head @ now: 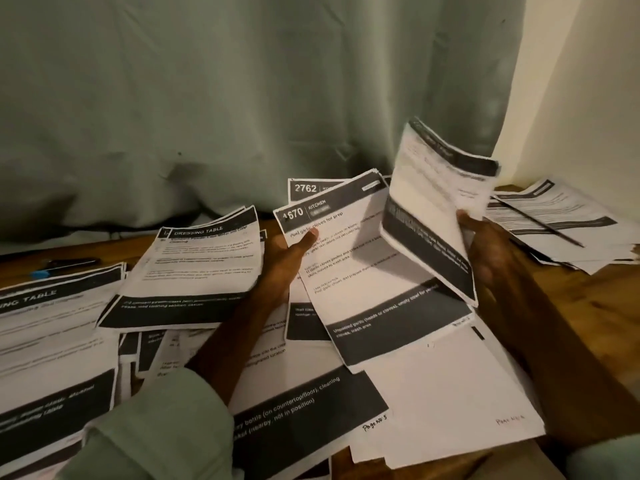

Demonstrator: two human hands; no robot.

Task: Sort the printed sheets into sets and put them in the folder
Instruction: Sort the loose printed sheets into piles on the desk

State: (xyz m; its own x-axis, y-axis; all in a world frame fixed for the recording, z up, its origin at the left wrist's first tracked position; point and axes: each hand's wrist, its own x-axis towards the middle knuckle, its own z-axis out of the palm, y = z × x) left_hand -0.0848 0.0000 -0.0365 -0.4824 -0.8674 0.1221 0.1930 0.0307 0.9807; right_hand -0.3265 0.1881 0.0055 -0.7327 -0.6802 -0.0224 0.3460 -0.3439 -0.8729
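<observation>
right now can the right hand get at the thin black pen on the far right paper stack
Probably not yet: the right hand grips a bent bundle of sheets. The thin black pen lies uncovered nearby, nothing else in the way.

Single head-worn wide-angle view, looking forward and down over the bench (pixel 609 306) from its near edge toward the curtain (pixel 242 98) behind the far edge; close, left hand (pixel 282 268) and right hand (pixel 491 258) mid-frame.

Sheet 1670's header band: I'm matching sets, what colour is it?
Sheet 1670's header band is dark charcoal with white print; head view shows it.
</observation>
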